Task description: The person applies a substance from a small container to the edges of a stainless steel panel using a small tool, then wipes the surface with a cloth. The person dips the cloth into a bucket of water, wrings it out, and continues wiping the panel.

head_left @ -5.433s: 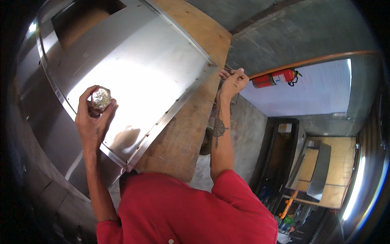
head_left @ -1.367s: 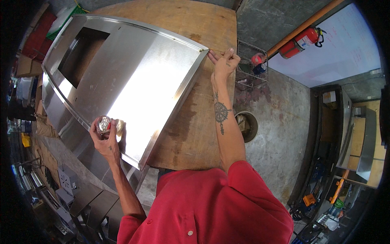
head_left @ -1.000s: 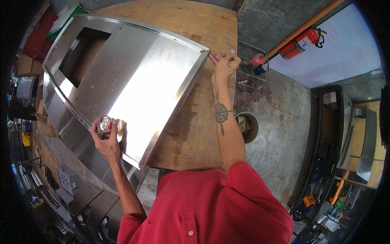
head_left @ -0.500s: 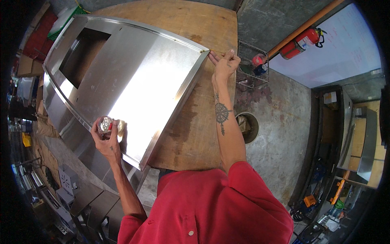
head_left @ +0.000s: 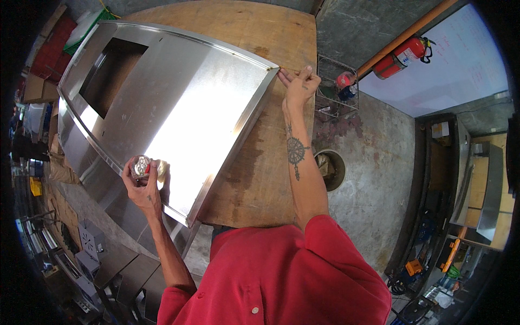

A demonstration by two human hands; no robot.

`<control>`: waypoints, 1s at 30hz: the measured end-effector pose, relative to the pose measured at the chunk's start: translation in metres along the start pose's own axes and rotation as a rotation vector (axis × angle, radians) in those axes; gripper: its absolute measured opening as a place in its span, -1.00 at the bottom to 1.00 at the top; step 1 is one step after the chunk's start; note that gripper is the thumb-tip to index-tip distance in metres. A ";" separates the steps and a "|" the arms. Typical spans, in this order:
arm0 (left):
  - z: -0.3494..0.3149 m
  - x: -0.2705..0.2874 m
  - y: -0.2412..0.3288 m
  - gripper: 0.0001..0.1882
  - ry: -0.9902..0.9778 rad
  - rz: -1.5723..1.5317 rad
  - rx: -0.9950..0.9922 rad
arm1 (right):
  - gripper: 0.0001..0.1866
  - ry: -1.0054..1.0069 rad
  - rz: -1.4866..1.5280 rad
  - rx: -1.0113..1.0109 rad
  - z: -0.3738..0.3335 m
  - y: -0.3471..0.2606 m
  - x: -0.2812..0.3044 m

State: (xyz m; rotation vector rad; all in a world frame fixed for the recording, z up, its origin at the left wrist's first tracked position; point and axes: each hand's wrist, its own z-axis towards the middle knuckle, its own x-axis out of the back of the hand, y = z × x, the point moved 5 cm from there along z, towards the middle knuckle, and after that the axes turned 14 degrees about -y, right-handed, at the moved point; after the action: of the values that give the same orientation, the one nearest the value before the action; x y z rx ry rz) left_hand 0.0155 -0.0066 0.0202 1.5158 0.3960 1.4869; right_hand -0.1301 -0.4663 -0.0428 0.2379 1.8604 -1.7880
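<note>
A large stainless steel panel (head_left: 179,108) with a rectangular cut-out lies on a wooden table (head_left: 271,162). My left hand (head_left: 142,187) grips a small round silver flashlight (head_left: 141,166) over the panel's near-left edge. My right hand (head_left: 297,89) rests at the panel's far right corner, fingers touching the folded rim. My red shirt fills the bottom of the view.
A wire basket (head_left: 337,89) with a red-and-blue object stands on the concrete floor to the right, next to a round floor opening (head_left: 329,168). A red fire extinguisher (head_left: 403,54) lies by an orange pipe. Metal parts and boxes crowd the left side.
Since the oldest frame my view has pulled back and my left hand has come down to the panel's near-left edge. Over the last second nothing has visibly moved.
</note>
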 end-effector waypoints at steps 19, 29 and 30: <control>0.001 0.000 0.006 -0.39 0.004 -0.007 0.003 | -0.66 0.030 0.066 0.001 0.000 0.004 0.002; 0.000 0.001 0.001 -0.41 -0.004 -0.083 0.050 | -0.66 0.027 0.026 0.020 -0.002 0.000 0.002; -0.002 0.001 -0.001 -0.42 -0.004 -0.091 0.056 | -0.65 0.009 0.001 0.044 -0.005 -0.004 -0.002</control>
State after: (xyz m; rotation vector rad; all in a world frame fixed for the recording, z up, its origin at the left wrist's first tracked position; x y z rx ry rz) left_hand 0.0146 -0.0046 0.0199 1.5238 0.5016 1.4123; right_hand -0.1316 -0.4619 -0.0390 0.2635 1.8283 -1.8309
